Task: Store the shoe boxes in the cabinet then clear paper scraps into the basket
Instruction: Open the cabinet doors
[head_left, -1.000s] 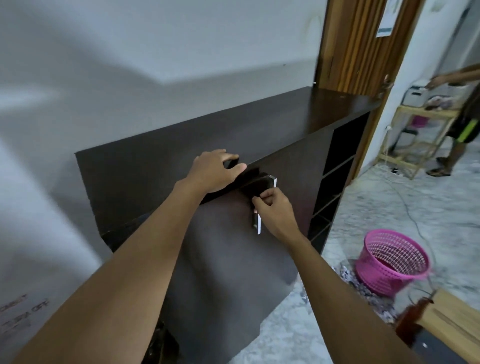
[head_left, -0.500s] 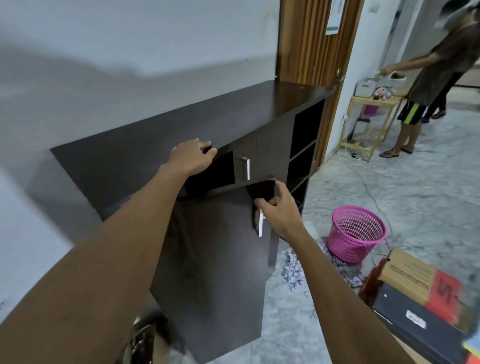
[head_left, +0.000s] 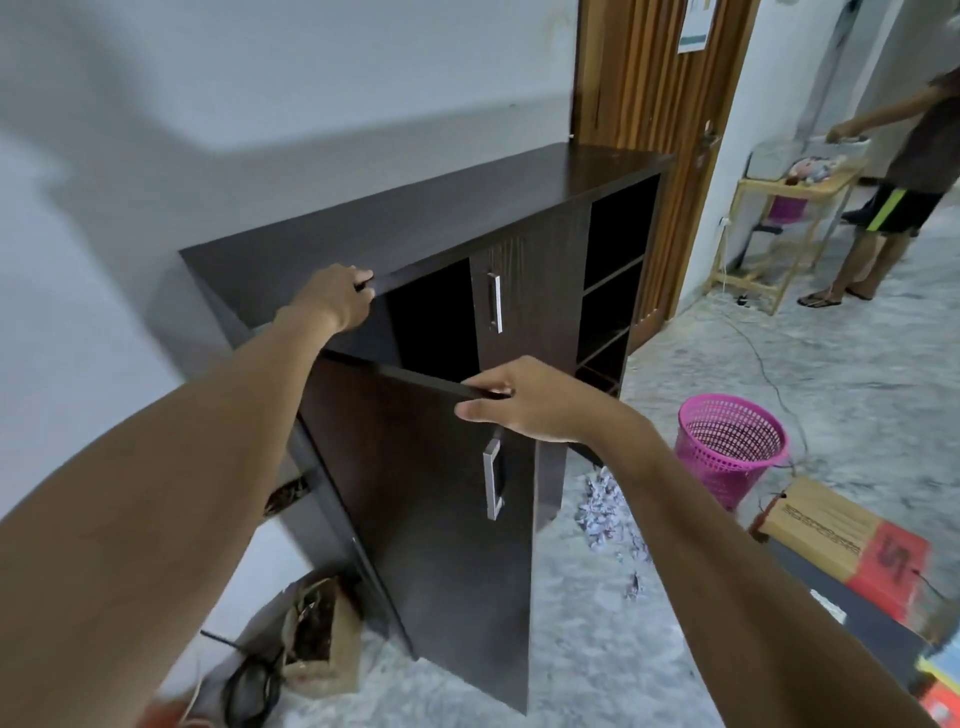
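Against the grey wall on the left stands the dark cabinet (head_left: 415, 218), its left door (head_left: 415, 519) swung open toward the camera while the door to its right (head_left: 530, 291) is closed. The left hand (head_left: 337, 299) rests on the front edge of the cabinet top, fingers curled over that edge. The right hand (head_left: 524, 405) grips the top edge of the open door just above its metal handle (head_left: 492, 478), fingers clenched over the edge and thumb along the front. Behind the door the compartment shows dark, with open shelves (head_left: 608, 312) at the cabinet's right end. On the marble floor (head_left: 831, 364), paper scraps (head_left: 605, 512) lie just beside the cabinet's foot, near the pink basket (head_left: 727, 447). Shoe boxes (head_left: 841, 545) lie on the floor at the near right, well apart from the cabinet. At the far right another person (head_left: 904, 171) stands by a small wooden rack (head_left: 769, 234). A brown bag (head_left: 322, 634) sits on the floor at the near left.
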